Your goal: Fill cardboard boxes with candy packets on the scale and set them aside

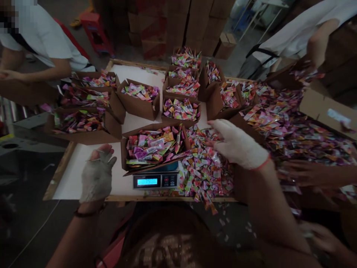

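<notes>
My left hand (97, 173), in a fingerless white glove, hovers over the white table top (72, 175) just left of a brown cardboard box (153, 146) full of coloured candy sachets, and holds nothing. That box stands on a digital scale (155, 181) with a lit blue display. My right hand (237, 144), also in a white glove, rests palm down on the loose heap of sachets (203, 171) right of the box, fingers pressed into the pile; whether it grips any sachets is hidden.
Several more filled cardboard boxes (139, 95) stand across the table's back and left. A large sachet heap (292, 123) covers the right side. Two people in white shirts (41, 33) work at far left and far right; another person's hand (304, 173) reaches in from the right.
</notes>
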Demonstrator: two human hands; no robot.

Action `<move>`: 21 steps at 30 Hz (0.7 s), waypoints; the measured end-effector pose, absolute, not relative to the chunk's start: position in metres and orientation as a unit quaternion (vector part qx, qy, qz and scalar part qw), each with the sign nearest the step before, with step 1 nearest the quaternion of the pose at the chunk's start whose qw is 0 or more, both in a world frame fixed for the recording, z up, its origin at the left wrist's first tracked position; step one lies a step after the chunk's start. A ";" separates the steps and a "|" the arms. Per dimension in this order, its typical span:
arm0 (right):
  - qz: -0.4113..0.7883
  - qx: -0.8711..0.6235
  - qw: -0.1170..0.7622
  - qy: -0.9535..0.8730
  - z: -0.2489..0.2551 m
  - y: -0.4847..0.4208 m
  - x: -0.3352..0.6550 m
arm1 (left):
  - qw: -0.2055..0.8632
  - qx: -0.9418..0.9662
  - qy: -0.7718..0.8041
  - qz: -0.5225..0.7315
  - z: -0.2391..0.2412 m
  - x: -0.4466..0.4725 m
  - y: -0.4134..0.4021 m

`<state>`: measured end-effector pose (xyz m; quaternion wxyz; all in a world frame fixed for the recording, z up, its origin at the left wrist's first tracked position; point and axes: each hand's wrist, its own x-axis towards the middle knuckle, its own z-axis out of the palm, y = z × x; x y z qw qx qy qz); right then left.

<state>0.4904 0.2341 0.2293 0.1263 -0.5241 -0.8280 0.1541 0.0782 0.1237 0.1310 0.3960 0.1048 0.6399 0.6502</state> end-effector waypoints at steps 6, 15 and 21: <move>0.271 -0.417 -0.073 -0.865 0.213 0.249 0.323 | 0.403 0.104 0.630 0.656 0.143 0.086 0.120; 0.297 -0.419 0.036 -0.857 0.186 0.264 0.332 | 0.384 0.052 0.648 0.656 0.138 0.073 0.095; 0.291 -0.475 0.257 -0.790 0.231 0.248 0.433 | 0.413 0.024 0.657 0.630 0.139 0.078 0.105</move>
